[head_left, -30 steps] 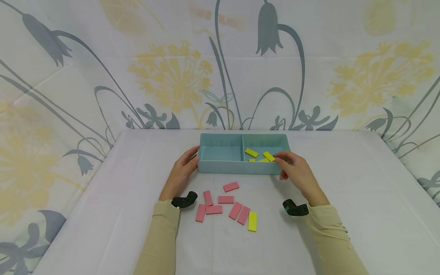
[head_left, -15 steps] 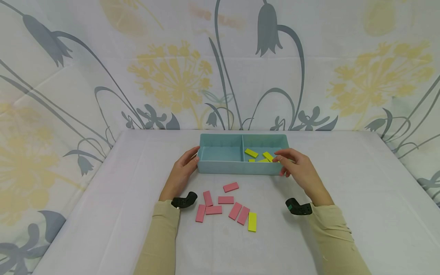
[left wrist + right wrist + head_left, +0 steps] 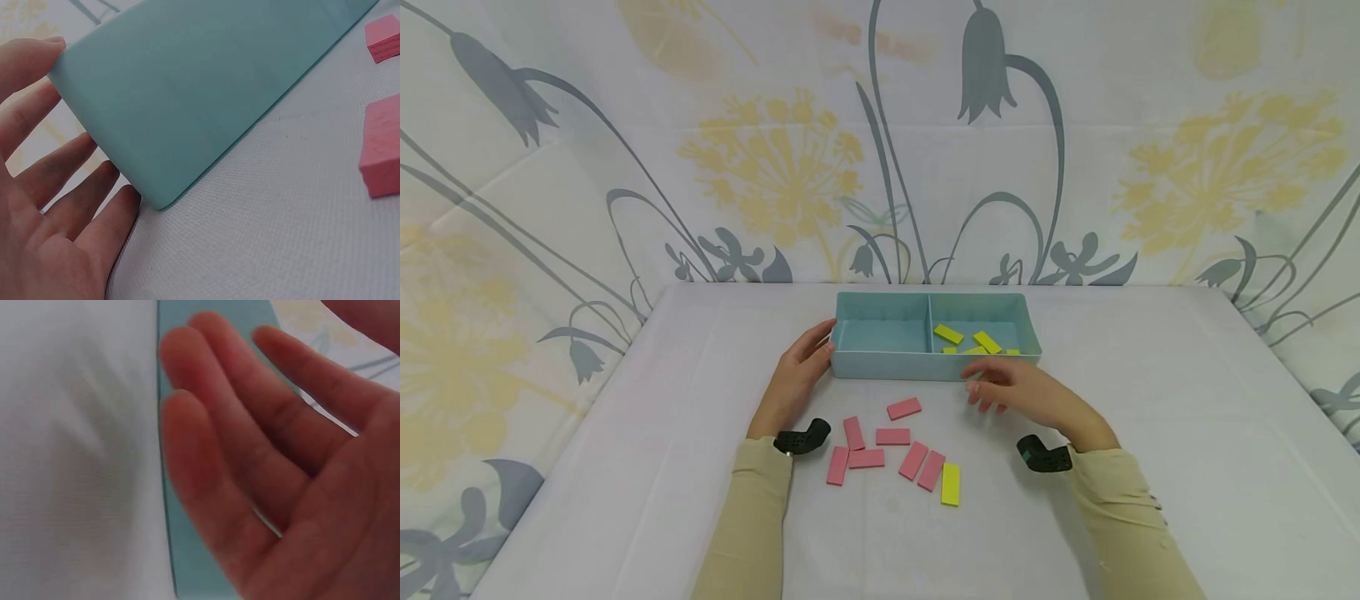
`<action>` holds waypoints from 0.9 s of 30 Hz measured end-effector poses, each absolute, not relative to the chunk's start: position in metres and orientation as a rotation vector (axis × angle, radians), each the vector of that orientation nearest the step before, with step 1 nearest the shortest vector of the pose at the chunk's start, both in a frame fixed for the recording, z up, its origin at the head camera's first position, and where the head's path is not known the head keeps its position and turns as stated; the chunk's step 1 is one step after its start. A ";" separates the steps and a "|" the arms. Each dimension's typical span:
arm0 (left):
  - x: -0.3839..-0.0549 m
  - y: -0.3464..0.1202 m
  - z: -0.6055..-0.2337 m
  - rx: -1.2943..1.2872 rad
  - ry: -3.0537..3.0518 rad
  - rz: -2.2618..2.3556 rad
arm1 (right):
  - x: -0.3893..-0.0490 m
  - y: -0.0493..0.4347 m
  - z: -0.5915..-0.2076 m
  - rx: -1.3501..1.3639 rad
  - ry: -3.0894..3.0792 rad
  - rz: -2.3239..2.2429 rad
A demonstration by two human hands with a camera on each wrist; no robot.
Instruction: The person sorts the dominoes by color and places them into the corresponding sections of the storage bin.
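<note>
Box [image 3: 880, 365]: pale blue-green, low and long, level on the white table [image 3: 1150, 375] and split by a divider [image 3: 929, 323] into two compartments.
Left hand [image 3: 790, 383]: fingers spread and fairly straight, set against the box's left end, thumb at the near corner; it steadies the wall rather than wrapping round it.
Right hand [image 3: 1022, 392]: fingers loosely bent and parted, holding nothing, in front of the box's near wall at the right; whether they touch it cannot be told.
Yellow blocks in the box [image 3: 987, 342]: five show in the right compartment, some partly hidden by the near wall.
Pink blocks [image 3: 892, 436]: seven, lying flat and scattered on the table between the forearms.
Single yellow block [image 3: 951, 484]: flat on the table, just beside the rightmost pink one.
Wrists: a black device [image 3: 1043, 454] on each, at the cuffs of beige sleeves [image 3: 745, 525].
Backdrop [image 3: 917, 83]: white cloth printed with grey and yellow flowers, behind the table.
</note>
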State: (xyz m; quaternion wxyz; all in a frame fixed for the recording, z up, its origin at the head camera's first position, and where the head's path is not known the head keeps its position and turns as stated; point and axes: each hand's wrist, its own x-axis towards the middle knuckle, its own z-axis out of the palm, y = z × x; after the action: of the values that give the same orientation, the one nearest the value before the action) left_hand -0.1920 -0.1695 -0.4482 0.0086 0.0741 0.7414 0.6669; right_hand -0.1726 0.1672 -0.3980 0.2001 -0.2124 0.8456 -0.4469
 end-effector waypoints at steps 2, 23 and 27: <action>-0.192 -0.169 -0.448 0.229 2.308 2.089 | -0.173 0.164 -0.402 -0.601 2.326 -1.210; -0.191 -0.170 -0.447 0.235 2.313 2.082 | -0.158 0.143 -0.413 -0.398 2.131 -0.954; -0.191 -0.170 -0.446 0.238 2.309 2.085 | -0.153 0.139 -0.408 -0.379 2.152 -0.905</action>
State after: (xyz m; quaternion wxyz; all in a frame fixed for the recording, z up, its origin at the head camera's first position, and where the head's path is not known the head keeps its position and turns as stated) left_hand -0.1908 -0.1697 -0.4464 0.0108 0.0762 0.7401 0.6681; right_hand -0.1530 0.1386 -0.4081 0.3787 -0.1483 0.8422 -0.3540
